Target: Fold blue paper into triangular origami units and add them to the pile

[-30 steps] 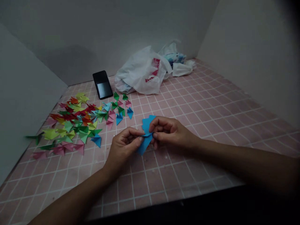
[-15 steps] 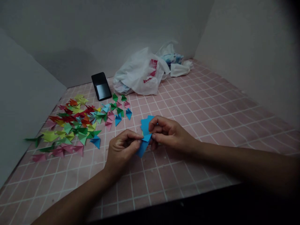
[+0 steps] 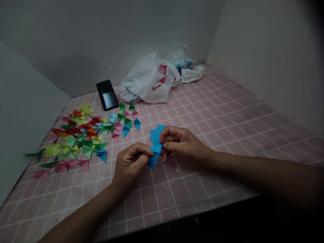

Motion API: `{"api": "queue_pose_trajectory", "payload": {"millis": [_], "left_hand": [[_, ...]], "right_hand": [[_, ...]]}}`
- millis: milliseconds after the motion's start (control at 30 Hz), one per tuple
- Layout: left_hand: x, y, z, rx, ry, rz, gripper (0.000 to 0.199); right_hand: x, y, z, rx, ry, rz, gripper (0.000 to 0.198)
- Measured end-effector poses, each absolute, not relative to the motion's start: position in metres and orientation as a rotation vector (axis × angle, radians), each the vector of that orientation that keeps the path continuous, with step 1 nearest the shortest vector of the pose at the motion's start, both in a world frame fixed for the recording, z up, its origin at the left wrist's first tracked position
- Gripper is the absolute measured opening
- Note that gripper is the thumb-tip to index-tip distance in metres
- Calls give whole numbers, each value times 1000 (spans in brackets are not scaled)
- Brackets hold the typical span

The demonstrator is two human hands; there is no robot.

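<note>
A small piece of blue origami paper (image 3: pixel 153 160), partly folded with a flap across its top, is held up between my two hands. My left hand (image 3: pixel 131 160) pinches its left side between thumb and fingers. At its upper right corner, my right hand (image 3: pixel 177 141) grips the paper with thumb and forefinger, the other fingers curled. Just behind the hands lie more blue paper sheets (image 3: pixel 155 134), partly covered by my right hand. To the left, many small folded paper pieces (image 3: pixel 86 143) in red, green, yellow, pink and blue are spread over the table.
A black phone (image 3: pixel 107 95) lies near the back wall. Beside it sits a crumpled white plastic bag (image 3: pixel 149 81) with red print, with another bag and white tissue (image 3: pixel 191 75) behind. Pale walls enclose the pink checked tablecloth (image 3: pixel 227 111) on three sides.
The fingers of my left hand have shifted slightly along the blue paper, and its flap shows more fully. The whole view has moved a little; the other things stay in place.
</note>
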State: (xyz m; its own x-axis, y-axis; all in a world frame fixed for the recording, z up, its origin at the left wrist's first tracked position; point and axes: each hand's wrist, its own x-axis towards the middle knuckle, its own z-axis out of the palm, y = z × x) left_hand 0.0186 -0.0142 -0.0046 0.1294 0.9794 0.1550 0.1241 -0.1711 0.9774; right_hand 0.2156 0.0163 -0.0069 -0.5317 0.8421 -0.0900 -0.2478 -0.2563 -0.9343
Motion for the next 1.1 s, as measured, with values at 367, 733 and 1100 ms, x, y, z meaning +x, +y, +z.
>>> {"api": "queue_pose_trajectory", "payload": {"millis": [367,733,1100], "left_hand": [[19,-11,-11,1310,1133,1146,14],[17,-10,-13,1090,1135,1029,11],[19,-9,-10,1139,1169,970,22]], "right_hand": [[216,17,-11,-774,-1306,1799,8],[219,15,-11,-731,-1860,1140,22],[215,18,-14,-790,-1531,1591,11]]}}
